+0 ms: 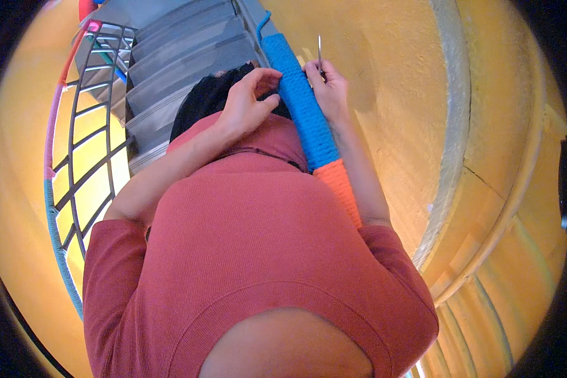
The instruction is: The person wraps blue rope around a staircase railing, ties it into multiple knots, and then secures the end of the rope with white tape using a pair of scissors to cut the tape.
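We see grey stairs (176, 57) ahead, a yarn-wrapped metal railing (85, 145) at left, a yellow wall (390, 94) at right with a pale curved moulding (450, 145).

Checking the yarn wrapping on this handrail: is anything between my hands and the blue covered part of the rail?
Nothing visible. The left hand rests against the blue yarn-wrapped rail, and the right hand, holding a thin metal needle, touches its other side.

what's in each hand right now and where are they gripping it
The right hand holds a thin metal tool by its lower end, beside the blue yarn-wrapped rail. The left hand rests on that blue wrapping, not clearly gripping.
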`<state>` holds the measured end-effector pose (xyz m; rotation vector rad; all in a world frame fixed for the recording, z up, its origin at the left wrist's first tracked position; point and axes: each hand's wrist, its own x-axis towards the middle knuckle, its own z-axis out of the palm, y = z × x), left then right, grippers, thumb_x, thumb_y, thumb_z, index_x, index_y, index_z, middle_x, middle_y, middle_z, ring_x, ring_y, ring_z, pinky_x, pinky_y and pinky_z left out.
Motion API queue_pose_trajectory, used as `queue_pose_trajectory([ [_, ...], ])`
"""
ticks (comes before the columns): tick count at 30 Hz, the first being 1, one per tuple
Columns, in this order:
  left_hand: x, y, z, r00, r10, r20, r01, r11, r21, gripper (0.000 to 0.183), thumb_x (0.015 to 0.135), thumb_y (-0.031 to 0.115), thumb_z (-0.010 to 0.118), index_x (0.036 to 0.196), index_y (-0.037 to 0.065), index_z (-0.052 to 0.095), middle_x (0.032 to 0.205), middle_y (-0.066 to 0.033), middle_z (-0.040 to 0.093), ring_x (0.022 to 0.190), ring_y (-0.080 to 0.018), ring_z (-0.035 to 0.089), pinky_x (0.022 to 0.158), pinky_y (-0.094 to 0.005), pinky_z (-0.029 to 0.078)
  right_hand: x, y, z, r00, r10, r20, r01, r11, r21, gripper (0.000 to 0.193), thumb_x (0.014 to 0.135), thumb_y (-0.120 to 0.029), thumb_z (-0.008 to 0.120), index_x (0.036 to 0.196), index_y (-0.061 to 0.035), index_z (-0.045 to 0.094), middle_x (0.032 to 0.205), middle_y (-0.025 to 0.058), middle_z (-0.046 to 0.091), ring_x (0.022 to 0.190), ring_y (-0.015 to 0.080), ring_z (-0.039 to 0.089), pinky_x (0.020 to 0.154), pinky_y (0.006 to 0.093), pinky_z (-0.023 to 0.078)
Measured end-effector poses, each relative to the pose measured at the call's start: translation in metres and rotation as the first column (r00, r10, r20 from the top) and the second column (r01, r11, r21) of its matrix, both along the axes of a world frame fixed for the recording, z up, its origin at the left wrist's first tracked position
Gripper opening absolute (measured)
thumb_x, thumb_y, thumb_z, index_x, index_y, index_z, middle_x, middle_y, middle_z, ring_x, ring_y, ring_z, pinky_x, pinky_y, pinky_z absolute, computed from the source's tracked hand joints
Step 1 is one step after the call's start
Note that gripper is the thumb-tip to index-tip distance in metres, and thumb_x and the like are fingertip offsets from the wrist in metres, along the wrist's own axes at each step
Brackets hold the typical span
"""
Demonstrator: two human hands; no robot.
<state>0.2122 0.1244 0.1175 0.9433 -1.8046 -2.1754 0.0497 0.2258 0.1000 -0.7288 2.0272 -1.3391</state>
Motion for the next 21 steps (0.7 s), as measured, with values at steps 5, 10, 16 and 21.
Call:
queue_pose_trajectory([
  [5,-0.001,0.007,0.003,0.999,0.038,0.010,-0.037,0.996,-0.079,0.040,0.079,-0.008,0.053,0.119,-0.001,0.052,0.117,-0.0115,0.058,0.115,-0.0202,0.054,0.103,-0.0328,0.039,0.001,-0.002,0.003,1.000,0.005,-0.004,-0.005,1.000,0.009,0.023,0.087,-0.023,0.062,0.092,-0.0010,0.065,0.080,0.0074,0.065,0.076,0.0125,0.059,0.070,0.0290,0.047],
  [10,-0.007,0.000,0.005,0.997,0.041,0.067,-0.030,0.986,-0.163,0.042,0.072,-0.008,0.052,0.113,-0.002,0.056,0.108,-0.0097,0.061,0.105,-0.0180,0.058,0.096,-0.0295,0.043,-0.002,-0.010,0.008,0.997,0.044,-0.067,-0.040,0.998,0.048,0.025,0.087,-0.025,0.062,0.090,-0.0002,0.065,0.080,0.0082,0.065,0.075,0.0129,0.059,0.069,0.0287,0.047],
  [16,-0.016,-0.007,0.008,0.988,-0.003,0.152,0.026,0.988,-0.154,0.040,0.070,-0.005,0.054,0.109,-0.002,0.058,0.101,-0.0086,0.063,0.098,-0.0163,0.059,0.090,-0.0285,0.046,-0.007,-0.016,0.012,0.991,0.122,-0.060,-0.120,0.992,0.039,0.025,0.088,-0.025,0.061,0.090,0.0000,0.063,0.076,0.0069,0.062,0.074,0.0142,0.058,0.068,0.0289,0.045],
  [21,-0.011,-0.022,0.016,0.977,-0.134,0.168,0.152,0.983,-0.101,0.038,0.075,-0.002,0.056,0.112,-0.001,0.057,0.102,-0.0083,0.063,0.097,-0.0169,0.060,0.089,-0.0300,0.047,-0.004,-0.002,0.015,0.987,0.148,-0.059,-0.151,0.987,-0.048,0.021,0.092,-0.021,0.055,0.091,-0.0006,0.061,0.083,0.0056,0.061,0.079,0.0136,0.058,0.070,0.0286,0.045],
])
